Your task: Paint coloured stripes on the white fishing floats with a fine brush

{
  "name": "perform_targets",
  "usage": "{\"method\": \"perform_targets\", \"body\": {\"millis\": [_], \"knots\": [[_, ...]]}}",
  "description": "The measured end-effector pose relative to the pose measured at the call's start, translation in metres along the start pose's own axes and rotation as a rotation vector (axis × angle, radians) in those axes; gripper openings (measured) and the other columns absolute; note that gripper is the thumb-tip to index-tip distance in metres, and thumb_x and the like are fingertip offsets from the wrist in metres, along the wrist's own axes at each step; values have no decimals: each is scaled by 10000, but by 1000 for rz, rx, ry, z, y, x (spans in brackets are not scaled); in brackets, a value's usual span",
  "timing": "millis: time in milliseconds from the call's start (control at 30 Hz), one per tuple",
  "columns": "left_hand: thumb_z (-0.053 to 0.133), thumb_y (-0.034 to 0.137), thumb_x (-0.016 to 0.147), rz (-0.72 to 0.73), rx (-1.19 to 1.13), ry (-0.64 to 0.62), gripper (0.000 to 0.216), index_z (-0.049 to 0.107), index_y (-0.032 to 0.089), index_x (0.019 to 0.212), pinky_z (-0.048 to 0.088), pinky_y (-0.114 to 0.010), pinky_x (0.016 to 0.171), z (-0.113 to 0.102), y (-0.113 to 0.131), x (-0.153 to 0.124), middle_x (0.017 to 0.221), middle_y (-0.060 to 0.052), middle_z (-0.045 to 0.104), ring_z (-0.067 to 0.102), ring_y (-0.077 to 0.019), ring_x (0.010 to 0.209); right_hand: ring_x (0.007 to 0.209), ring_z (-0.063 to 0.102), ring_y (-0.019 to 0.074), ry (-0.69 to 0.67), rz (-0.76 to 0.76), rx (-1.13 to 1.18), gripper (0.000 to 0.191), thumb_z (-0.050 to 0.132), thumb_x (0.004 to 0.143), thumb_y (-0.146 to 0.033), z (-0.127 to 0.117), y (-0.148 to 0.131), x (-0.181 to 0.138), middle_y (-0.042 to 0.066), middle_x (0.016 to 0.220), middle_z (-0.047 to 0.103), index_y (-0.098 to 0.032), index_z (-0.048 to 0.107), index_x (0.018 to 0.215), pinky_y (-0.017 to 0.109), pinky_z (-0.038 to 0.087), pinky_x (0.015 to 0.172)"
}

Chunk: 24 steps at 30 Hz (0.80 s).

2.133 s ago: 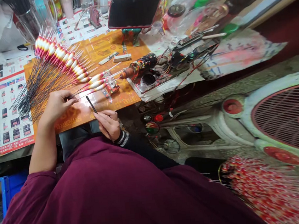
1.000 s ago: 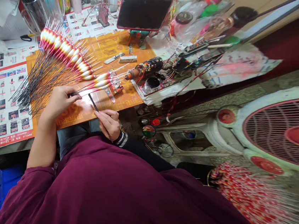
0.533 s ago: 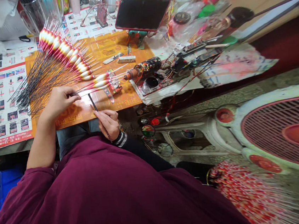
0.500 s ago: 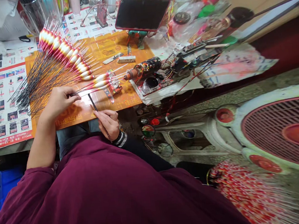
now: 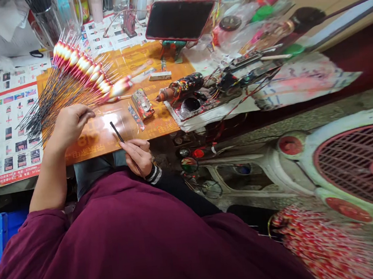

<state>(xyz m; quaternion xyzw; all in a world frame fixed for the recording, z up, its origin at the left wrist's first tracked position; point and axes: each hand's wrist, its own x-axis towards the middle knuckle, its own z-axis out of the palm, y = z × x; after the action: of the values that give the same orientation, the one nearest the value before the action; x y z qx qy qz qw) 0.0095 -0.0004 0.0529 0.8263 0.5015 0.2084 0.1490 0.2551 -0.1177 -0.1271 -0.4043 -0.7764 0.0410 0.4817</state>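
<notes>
My left hand (image 5: 74, 121) is above the orange board, its thumb and fingers pinched at the dark stem end of a blurred fishing float (image 5: 119, 89). That float has a white, yellow and red body, and its thin tip points up and right. Close beside it, a fanned row of similar floats (image 5: 80, 64) lies on the board, with black stems (image 5: 42, 103) spread toward the left. My right hand (image 5: 138, 157), lower at the board's front edge, is closed around a thin dark paintbrush (image 5: 117, 132). The brush's black tip points up and left, apart from the floats.
A paint-spattered block (image 5: 143, 104) sits on the orange board (image 5: 103, 139). Behind stands a phone (image 5: 179, 20) on a holder. To the right are a spattered motor-like tool (image 5: 184, 85), wires and a stained cloth (image 5: 313, 77). A fan (image 5: 362, 161) and many red floats (image 5: 324, 240) are lower right.
My left hand has moved slightly left and up, swinging the float away from the brush tip toward the fanned row. My right hand still holds the brush in nearly the same place.
</notes>
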Motion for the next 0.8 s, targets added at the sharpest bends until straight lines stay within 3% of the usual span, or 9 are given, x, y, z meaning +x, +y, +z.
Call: {"method": "perform_targets", "body": {"millis": [133,267,567,667,800], "knots": [[607,306,1001,-115,191,138,163,728,232,922,420,-355,785,-9,-10,4,984,-81,683,619,-248,933,1227,662,282,8,-4,-3,530,540,1027,-247,3,1,-2,87,1313,779,-261,587,1555,474,518,1078],[596,314,1004,-141,279,90,165,724,234,938,377,-364,721,-5,-25,15,1015,-85,665,587,-235,844,1217,670,276,25,-23,-22,511,540,1024,-234,2,0,2,86,1302,787,-252,614,1530,467,528,1069],[699,378,883,-162,156,200,186,720,199,837,380,-343,728,18,-55,31,959,-79,657,612,-200,917,1175,692,266,24,-19,-43,454,526,1035,-252,5,0,5,83,1279,798,-251,672,1465,463,547,1037],[657,389,908,-150,231,176,251,743,161,849,368,-338,732,9,-50,30,955,-70,675,619,-172,932,1195,684,266,13,-9,-37,445,524,1038,-255,7,2,4,82,1299,791,-246,677,1456,462,539,1058],[697,391,896,-69,195,136,179,761,229,852,399,-364,715,-8,-24,19,897,-65,732,628,-207,814,1249,663,263,-12,-32,-25,454,539,1036,-242,3,2,7,90,1316,782,-224,658,1474,455,531,1091]]}}
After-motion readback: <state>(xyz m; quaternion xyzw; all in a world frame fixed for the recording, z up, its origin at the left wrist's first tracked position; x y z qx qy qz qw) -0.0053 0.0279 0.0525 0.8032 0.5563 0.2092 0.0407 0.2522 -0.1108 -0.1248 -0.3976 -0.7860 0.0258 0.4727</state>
